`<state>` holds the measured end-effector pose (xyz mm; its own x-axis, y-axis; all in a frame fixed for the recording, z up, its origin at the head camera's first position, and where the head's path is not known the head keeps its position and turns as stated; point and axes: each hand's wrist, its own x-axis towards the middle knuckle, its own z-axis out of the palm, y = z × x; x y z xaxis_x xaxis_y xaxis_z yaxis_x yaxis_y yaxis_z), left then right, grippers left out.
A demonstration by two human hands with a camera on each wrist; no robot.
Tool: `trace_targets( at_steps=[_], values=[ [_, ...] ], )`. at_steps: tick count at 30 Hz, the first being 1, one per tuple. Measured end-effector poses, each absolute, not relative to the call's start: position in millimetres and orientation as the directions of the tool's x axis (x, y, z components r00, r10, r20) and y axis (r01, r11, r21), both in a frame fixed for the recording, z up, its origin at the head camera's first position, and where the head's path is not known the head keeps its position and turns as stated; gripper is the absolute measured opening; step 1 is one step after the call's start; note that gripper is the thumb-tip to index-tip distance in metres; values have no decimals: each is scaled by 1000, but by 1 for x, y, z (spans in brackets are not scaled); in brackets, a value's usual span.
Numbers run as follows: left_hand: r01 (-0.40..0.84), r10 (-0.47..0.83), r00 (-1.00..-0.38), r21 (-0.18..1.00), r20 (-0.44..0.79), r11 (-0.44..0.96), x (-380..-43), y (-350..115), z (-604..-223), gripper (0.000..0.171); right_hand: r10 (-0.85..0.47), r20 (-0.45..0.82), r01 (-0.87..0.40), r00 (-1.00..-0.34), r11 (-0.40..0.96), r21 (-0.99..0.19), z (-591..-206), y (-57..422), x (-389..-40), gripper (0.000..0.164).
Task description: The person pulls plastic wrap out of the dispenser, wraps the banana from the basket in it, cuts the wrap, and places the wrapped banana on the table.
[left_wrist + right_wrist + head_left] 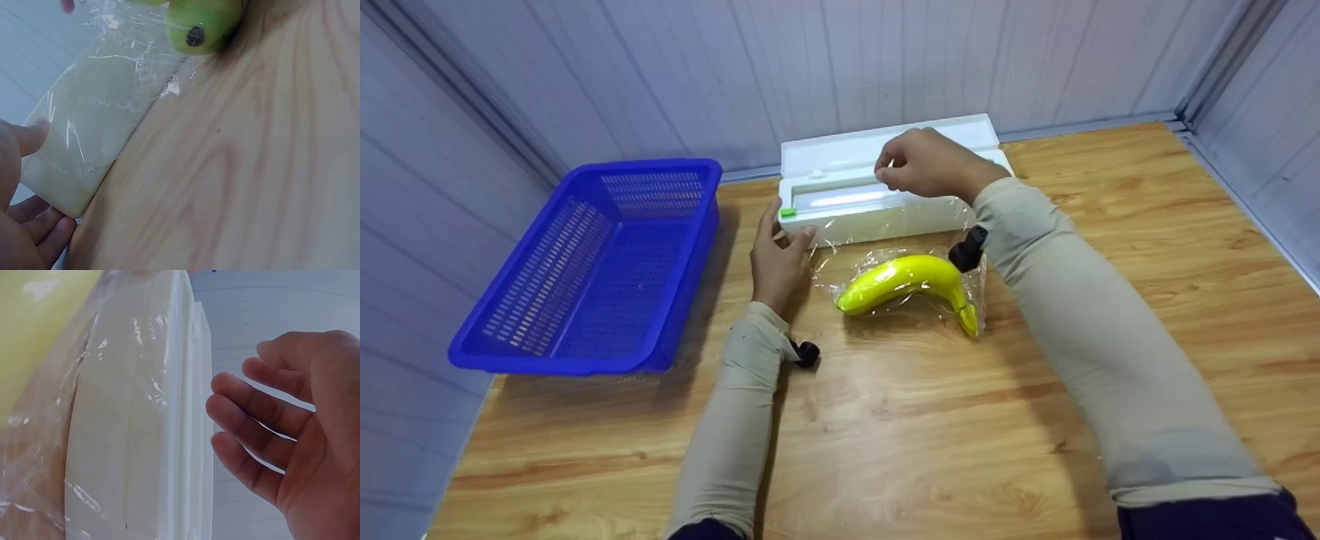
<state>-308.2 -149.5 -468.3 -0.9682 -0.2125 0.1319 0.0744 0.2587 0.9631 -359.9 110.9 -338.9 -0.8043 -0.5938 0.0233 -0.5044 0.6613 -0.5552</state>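
Note:
A white cling film dispenser (885,219) lies lengthwise near the back wall with its lid (840,154) raised. Clear cling film (840,255) runs from its front down over a yellow banana (911,274) on the table; the banana's dark tip shows in the left wrist view. My left hand (780,262) holds the dispenser's left end, thumb on the front face, fingers around the corner. Over the dispenser's open top, my right hand (922,161) hovers with loosely bent fingers (247,416). Nothing shows between them in the right wrist view.
A blue plastic basket (660,315) with slotted sides stands to the left on the wooden table (870,450). Pale panelled walls (885,60) rise behind and at both sides. A green piece (788,213) sits at the dispenser's left end.

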Motion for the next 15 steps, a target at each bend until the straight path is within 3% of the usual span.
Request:
trace_targets(
  at_steps=[15],
  values=[
    [80, -227, -965, 972, 131, 222, -304, -152, -475, 73, -635, -81, -525, -768, 698, -487, -337, 67, -365, 32]
  ],
)
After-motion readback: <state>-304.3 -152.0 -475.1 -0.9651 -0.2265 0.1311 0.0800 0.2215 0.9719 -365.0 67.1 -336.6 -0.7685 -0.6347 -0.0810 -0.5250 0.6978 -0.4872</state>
